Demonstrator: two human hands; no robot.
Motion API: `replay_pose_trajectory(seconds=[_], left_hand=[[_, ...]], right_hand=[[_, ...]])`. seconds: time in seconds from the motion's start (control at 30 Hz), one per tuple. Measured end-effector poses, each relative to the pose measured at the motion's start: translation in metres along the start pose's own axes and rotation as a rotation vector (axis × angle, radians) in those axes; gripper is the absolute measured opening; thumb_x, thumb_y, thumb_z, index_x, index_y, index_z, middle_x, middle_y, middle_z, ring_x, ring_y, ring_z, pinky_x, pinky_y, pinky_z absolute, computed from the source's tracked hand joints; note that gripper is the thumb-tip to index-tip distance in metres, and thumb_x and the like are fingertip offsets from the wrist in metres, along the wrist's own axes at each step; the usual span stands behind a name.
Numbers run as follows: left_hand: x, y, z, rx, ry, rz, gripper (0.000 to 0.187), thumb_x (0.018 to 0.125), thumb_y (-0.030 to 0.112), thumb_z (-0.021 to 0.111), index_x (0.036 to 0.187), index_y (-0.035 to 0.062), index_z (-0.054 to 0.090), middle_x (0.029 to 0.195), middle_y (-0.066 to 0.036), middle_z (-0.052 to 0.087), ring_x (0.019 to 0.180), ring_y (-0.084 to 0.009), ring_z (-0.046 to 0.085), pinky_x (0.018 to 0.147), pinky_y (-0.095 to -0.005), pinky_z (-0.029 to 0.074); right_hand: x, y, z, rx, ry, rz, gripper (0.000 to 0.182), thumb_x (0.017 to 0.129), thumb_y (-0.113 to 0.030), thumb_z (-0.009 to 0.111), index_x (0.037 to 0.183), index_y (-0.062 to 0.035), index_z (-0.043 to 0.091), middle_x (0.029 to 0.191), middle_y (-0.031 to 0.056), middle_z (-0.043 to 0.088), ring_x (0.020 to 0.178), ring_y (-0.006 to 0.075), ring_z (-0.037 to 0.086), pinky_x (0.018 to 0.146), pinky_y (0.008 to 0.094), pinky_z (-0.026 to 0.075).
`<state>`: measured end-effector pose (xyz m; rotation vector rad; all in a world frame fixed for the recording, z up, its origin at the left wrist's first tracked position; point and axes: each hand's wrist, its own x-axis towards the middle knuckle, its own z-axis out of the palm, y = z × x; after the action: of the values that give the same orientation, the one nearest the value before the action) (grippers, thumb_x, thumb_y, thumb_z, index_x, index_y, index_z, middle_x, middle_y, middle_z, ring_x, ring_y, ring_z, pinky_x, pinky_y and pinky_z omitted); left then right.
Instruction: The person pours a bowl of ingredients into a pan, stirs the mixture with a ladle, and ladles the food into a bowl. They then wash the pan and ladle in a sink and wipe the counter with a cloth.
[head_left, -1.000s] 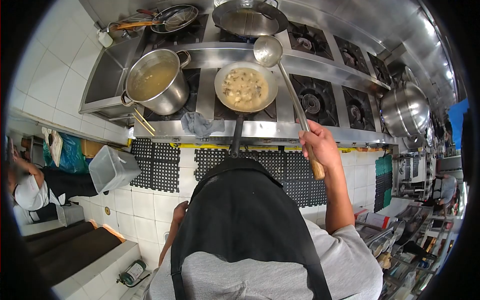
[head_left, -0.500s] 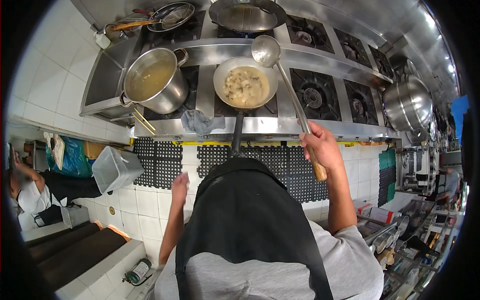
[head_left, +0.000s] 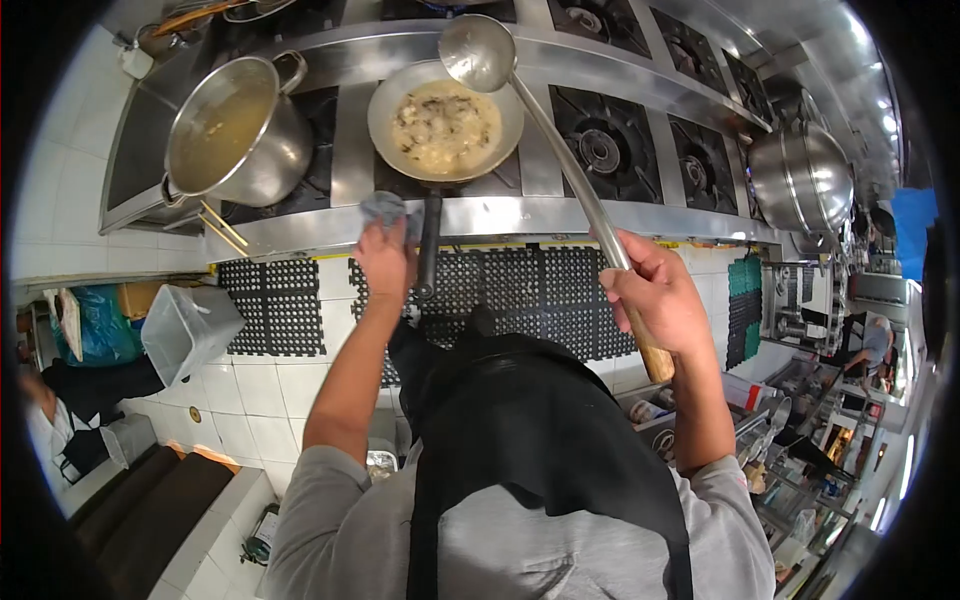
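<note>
At the steel range: one hand on a grey rag, the other gripping a long ladle over a pan of sauce.

The long stainless-steel gas range (head_left: 560, 215) fills the top of the view, black burner grates in a row along it. On its left end stands a tall steel stockpot (head_left: 240, 135) of yellowish broth; far right sits a domed steel lidded pot (head_left: 800, 185). Between them a round steel frying pan (head_left: 445, 120) holds pale creamy sauce with dark pieces, its long black handle (head_left: 428, 245) pointing at the person. The right hand (head_left: 655, 300) is clenched round the wooden grip of a long steel ladle (head_left: 480, 50), whose bowl hangs over the pan's far rim. The left hand (head_left: 385, 260) grasps a crumpled grey cloth (head_left: 385, 207) on the range's front edge, just beside the pan handle. Black perforated rubber mats (head_left: 540, 290) lie on the white tiled floor below.
</note>
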<state>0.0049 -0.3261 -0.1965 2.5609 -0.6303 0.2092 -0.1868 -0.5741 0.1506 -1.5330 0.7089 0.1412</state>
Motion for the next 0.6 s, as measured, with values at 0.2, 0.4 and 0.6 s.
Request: replay_pose_trajectory(seconds=[0.2, 0.4, 0.6], left_hand=[[-0.01, 0.149, 0.082, -0.149, -0.066, 0.241, 0.047, 0.083, 0.018, 0.073, 0.129, 0.0143, 0.069, 0.142, -0.016, 0.056, 0.138, -0.0396, 0.046, 0.106, -0.062, 0.037], [0.013, 0.272, 0.113, -0.127, -0.214, 0.4, 0.044, 0.079, 0.012, 0.069, 0.122, 0.0156, 0.072, 0.133, -0.008, 0.06, 0.131, -0.0326, 0.05, 0.103, -0.0602, 0.038], [0.001, 0.203, 0.084, -0.289, -0.258, 0.321, 0.043, 0.075, 0.008, 0.072, 0.117, 0.0194, 0.073, 0.12, -0.006, 0.061, 0.125, -0.0308, 0.051, 0.097, -0.0545, 0.037]], right_hand=[[-0.011, 0.006, -0.023, -0.008, 0.013, 0.028, 0.05, 0.093, -0.001, 0.061, 0.143, 0.0007, 0.057, 0.074, 0.0001, 0.057, 0.049, 0.0077, 0.052, 0.046, 0.0227, 0.042], [-0.011, 0.016, -0.034, 0.082, 0.021, 0.051, 0.051, 0.091, -0.001, 0.062, 0.141, 0.0019, 0.058, 0.075, 0.0019, 0.059, 0.05, 0.0092, 0.053, 0.047, 0.0239, 0.043], [-0.019, 0.019, -0.04, 0.103, 0.041, 0.061, 0.051, 0.091, 0.0, 0.062, 0.141, 0.0031, 0.057, 0.074, 0.0025, 0.058, 0.048, 0.01, 0.052, 0.045, 0.0246, 0.043]])
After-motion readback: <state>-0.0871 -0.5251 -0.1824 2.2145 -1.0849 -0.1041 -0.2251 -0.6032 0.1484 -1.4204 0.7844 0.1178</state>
